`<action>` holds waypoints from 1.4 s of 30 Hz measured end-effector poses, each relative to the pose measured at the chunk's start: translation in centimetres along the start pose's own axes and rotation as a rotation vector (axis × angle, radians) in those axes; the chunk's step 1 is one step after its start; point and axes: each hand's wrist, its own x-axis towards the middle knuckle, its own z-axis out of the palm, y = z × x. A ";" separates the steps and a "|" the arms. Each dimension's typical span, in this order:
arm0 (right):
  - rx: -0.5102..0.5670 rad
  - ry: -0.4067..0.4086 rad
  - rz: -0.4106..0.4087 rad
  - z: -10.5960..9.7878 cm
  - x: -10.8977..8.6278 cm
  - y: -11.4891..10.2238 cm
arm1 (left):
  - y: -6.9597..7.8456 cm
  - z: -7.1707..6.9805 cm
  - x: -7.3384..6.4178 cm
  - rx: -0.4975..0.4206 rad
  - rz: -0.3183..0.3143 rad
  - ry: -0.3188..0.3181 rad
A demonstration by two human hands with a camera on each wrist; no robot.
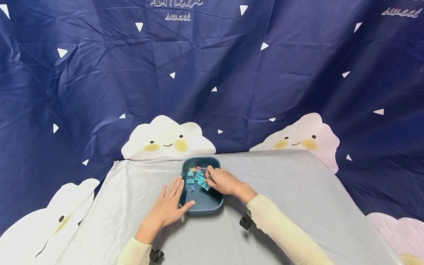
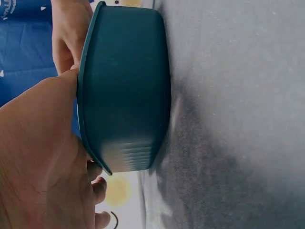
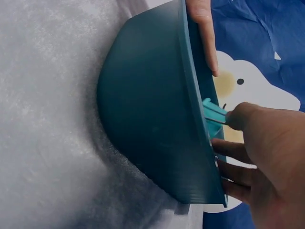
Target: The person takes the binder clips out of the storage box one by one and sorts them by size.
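A dark teal plastic basin (image 1: 202, 210) stands on the table, holding several small binder clips in turquoise, blue, yellow and pink. Over its right side reaches my right hand (image 1: 225, 181), pinching a turquoise binder clip (image 3: 214, 118) by its wire handles near the rim. A group of turquoise clips (image 1: 191, 180) lies just left of those fingers, with blue clips (image 1: 191, 188) nearer to me. My left hand (image 1: 168, 206) rests against the basin's left rim, fingers straight and thumb spread across the near corner. In the left wrist view the basin's side wall partly hides that hand's fingertips.
Grey cloth (image 1: 281, 221) covers the table under the basin. Behind the table's far edge hangs a dark blue curtain (image 1: 205, 103) with white clouds and triangles. A black strap mount (image 1: 246, 220) sits under the right wrist.
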 end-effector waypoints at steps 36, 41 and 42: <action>0.122 0.174 0.018 -0.9 -0.4 0.9 | -0.1 0.1 0.0 -0.026 -0.013 -0.027; 0.153 0.189 -0.013 -1.3 -0.5 1.2 | 0.1 0.1 0.0 -0.036 -0.010 -0.017; 0.160 0.189 -0.021 -1.4 -0.5 1.2 | 0.1 0.0 0.0 -0.041 -0.008 -0.012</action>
